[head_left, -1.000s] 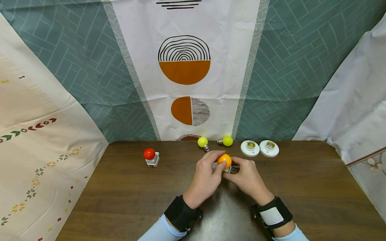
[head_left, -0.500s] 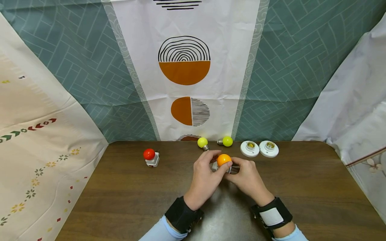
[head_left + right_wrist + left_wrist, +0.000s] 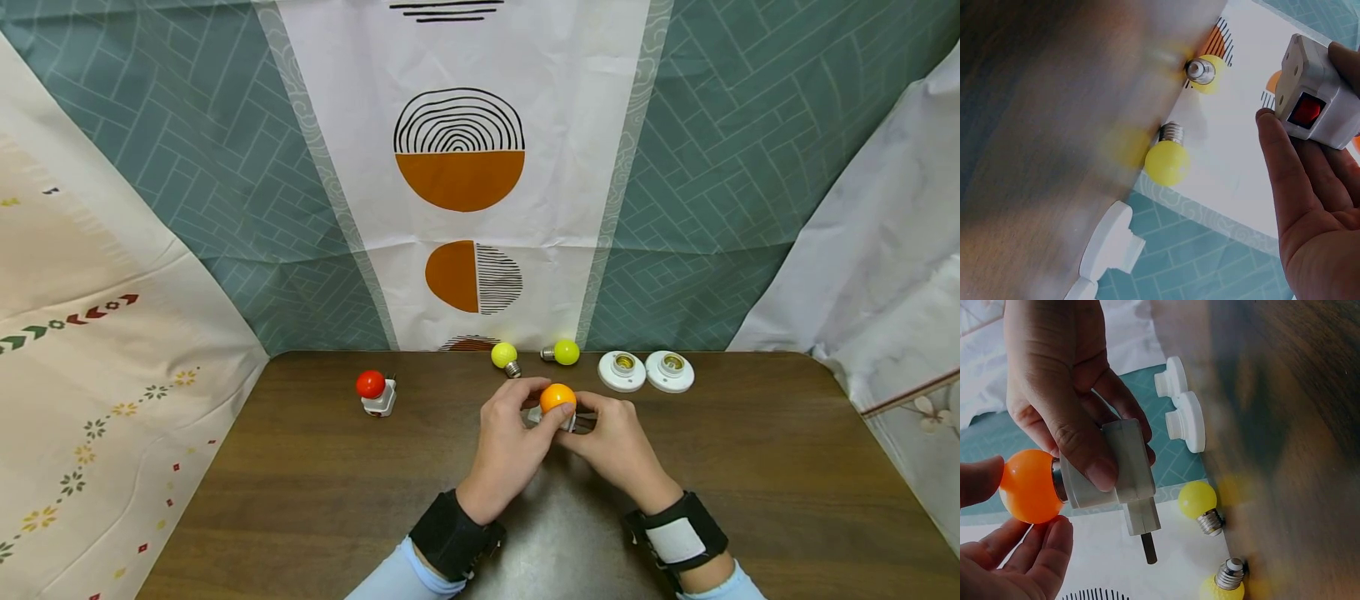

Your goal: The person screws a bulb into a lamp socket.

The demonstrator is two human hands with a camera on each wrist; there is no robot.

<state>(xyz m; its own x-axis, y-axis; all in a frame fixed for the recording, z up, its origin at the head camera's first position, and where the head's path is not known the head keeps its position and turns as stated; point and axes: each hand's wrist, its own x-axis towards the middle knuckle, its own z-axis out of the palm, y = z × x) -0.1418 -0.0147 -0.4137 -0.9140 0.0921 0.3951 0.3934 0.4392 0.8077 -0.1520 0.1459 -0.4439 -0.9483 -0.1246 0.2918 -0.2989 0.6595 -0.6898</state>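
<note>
Above the table, my left hand (image 3: 507,433) pinches an orange light bulb (image 3: 1032,486) between thumb and fingers. The bulb's metal screw base is partly visible at the mouth of a white plug-in lamp socket (image 3: 1132,462). My right hand (image 3: 618,437) grips that socket, its thumb lying along the side in the left wrist view. A metal plug pin (image 3: 1149,548) sticks out of the socket. The right wrist view shows a red switch (image 3: 1307,110) on the socket's end face, while most of the bulb is hidden there.
Two yellow bulbs (image 3: 566,352) lie at the table's back edge. Right of them stand two round white lamp holders (image 3: 622,370). A red bulb (image 3: 371,383) in a white plug-in socket (image 3: 380,400) stands at the left on the brown table (image 3: 315,492).
My left thumb and fingers have shifted round the orange bulb, the thumb first sliding right, then slightly back. My right hand keeps the socket in nearly the same place.
</note>
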